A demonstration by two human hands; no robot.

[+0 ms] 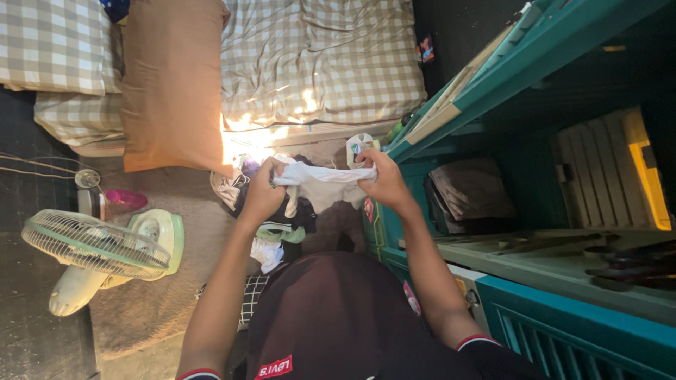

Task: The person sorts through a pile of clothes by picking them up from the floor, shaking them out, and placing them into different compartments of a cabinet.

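Head view. The white garment (320, 184) is stretched between both hands, just above the middle of the frame, over a heap of mixed clothes (271, 225) on the brown floor mat (155, 309).

Grip state: the left hand (262, 193) is curled closed on the garment's left end, fingers folded over the cloth. The right hand (380, 181) is likewise closed, pinching the right end at the top edge (thumb side hidden under the fabric, so the exact finger contact cannot be told).

Governing relation: the garment's long axis runs from 9 o'clock to 3 o'clock, hand to hand, nearly level. From the left grip the cloth extends toward 3 o'clock; from the right grip it extends toward 9 o'clock. The loose middle sags toward 6 o'clock, toward the person's body.

Proximity: the right hand is the nearer one to the open teal cabinet (535, 77), which lies at 3 o'clock, with folded dark cloth (468, 193) on its shelf just beside that hand. The left hand is nearer the electric fan (98, 246) at 8 o'clock, well apart.

The bed with checked sheet (324, 63) and tan pillow (172, 84) lie at 12 o'clock.
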